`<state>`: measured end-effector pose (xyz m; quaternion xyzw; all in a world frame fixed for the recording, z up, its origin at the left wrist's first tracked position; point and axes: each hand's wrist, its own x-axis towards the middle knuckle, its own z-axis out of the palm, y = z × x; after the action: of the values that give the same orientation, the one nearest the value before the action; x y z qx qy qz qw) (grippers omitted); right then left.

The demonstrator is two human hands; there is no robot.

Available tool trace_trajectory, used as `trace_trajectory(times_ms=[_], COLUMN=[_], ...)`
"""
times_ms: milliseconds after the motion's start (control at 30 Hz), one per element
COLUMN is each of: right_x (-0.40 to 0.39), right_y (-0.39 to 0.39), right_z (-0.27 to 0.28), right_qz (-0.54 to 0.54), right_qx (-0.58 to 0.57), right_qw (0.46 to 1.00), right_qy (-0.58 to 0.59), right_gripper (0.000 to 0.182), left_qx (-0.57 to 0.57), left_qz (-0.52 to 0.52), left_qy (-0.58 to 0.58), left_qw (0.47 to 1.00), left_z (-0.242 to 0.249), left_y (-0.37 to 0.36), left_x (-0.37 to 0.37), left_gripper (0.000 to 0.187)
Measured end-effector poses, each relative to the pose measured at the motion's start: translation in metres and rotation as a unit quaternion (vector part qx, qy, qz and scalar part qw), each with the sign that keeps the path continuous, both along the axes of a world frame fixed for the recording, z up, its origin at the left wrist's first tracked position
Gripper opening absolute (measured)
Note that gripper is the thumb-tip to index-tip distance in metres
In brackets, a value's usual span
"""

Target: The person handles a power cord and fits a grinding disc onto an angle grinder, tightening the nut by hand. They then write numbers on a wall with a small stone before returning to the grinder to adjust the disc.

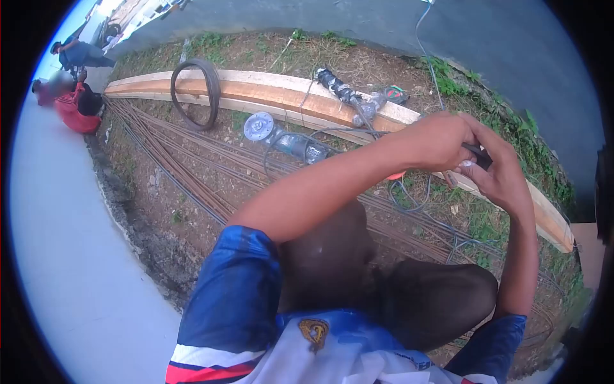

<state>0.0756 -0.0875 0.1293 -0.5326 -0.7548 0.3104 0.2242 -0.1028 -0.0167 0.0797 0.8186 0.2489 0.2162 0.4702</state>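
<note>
My left hand (441, 137) and my right hand (505, 169) meet above the wooden planks (275, 93), right of the middle of the view. Closed fingers of both hands surround a small dark object (477, 155), mostly covered, whose kind I cannot make out. Below my left wrist, part of an orange item (396, 175) shows next to a looped cable (409, 203). An angle grinder (291, 144) with a round disc lies left of my left forearm. Beyond it, a tool wrapped in black tape (339, 86) rests across the planks.
A coil of dark wire (213, 96) leans over the planks. Long rusty steel rods (192, 150) run along the ground. A tape measure (395, 95) lies near a grey wall (358, 25). Two people (78, 115) are at the far left by a pale concrete strip (70, 211).
</note>
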Motion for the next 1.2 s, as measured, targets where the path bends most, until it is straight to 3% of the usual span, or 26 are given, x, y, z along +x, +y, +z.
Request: trace_trajectory(times_ms=[100, 167, 200, 300, 433, 567, 633, 700, 733, 767, 833, 867, 933, 1033, 1100, 1133, 1200], right_x=[-0.003, -0.001, 0.006, 0.069, 0.159, 0.197, 0.221, 0.262, 0.272, 0.263, 0.236, 0.234, 0.203, 0.147, 0.128, 0.118, 0.111], right_y=[0.007, 0.004, 0.005, 0.011, 0.013, 0.004, 0.002, 0.006, 0.009, 0.011, 0.013, 0.008, -0.001, -0.016, -0.025, -0.03, -0.033], right_z=[0.007, 0.011, 0.015, 0.032, 0.066, 0.049, 0.027, -0.001, -0.012, -0.017, -0.024, -0.03, -0.029, -0.018, -0.009, -0.002, 0.003], right_qz=[-0.043, -0.095, -0.096, -0.147, -0.275, -0.337, -0.378, -0.423, -0.443, -0.455, -0.474, -0.392, -0.351, -0.339, -0.347, -0.357, -0.36], right_qx=[-0.019, -0.034, -0.065, -0.13, 0.032, 0.022, 0.017, 0.039, 0.055, 0.058, 0.067, 0.047, 0.025, 0.011, 0.008, 0.011, 0.014], right_qw=[0.999, 0.993, 0.991, 0.979, 0.926, 0.908, 0.878, 0.818, 0.775, 0.762, 0.733, 0.789, 0.815, 0.832, 0.843, 0.845, 0.847], right_qy=[-0.025, -0.062, -0.059, 0.047, 0.258, 0.248, 0.293, 0.389, 0.447, 0.458, 0.484, 0.47, 0.46, 0.439, 0.41, 0.399, 0.391], right_gripper=[0.069, 0.059, 0.046, 0.04, 0.041, 0.041, 0.042, 0.042, 0.042, 0.042, 0.043, 0.045, 0.046, 0.049, 0.05, 0.05, 0.049], left_qx=[0.005, -0.06, -0.067, -0.033, -0.072, -0.104, -0.176, -0.389, -0.426, -0.46, -0.553, -0.539, -0.511, -0.406, -0.425, -0.454, -0.385], left_qz=[0.004, 0.023, 0.038, 0.156, 0.334, 0.556, 0.661, 0.647, 0.642, 0.636, 0.618, 0.628, 0.643, 0.759, 0.706, 0.641, 0.641], left_qy=[-0.062, -0.084, -0.113, -0.147, -0.3, -0.264, -0.226, -0.183, -0.155, -0.129, -0.111, -0.12, -0.136, -0.136, -0.207, -0.257, -0.273], left_qw=[0.998, 0.994, 0.991, 0.976, 0.891, 0.781, 0.694, 0.63, 0.618, 0.605, 0.548, 0.548, 0.554, 0.491, 0.527, 0.563, 0.606], left_z=[0.006, 0.008, 0.007, 0.021, 0.017, -0.076, -0.139, -0.218, -0.247, -0.262, -0.25, -0.258, -0.3, -0.368, -0.344, -0.314, -0.266], left_y=[0.008, 0.013, 0.019, 0.04, 0.05, 0.014, -0.014, -0.029, -0.03, -0.024, -0.003, 0.006, 0.025, 0.039, 0.019, 0.001, -0.022], left_x=[-0.007, -0.01, -0.014, -0.046, -0.118, -0.205, -0.237, -0.287, -0.288, -0.284, -0.254, -0.246, -0.24, -0.245, -0.245, -0.24, -0.222], left_gripper=[0.027, 0.03, 0.031, 0.032, 0.028, 0.025, 0.032, 0.041, 0.043, 0.045, 0.056, 0.059, 0.066, 0.062, 0.06, 0.069, 0.061])
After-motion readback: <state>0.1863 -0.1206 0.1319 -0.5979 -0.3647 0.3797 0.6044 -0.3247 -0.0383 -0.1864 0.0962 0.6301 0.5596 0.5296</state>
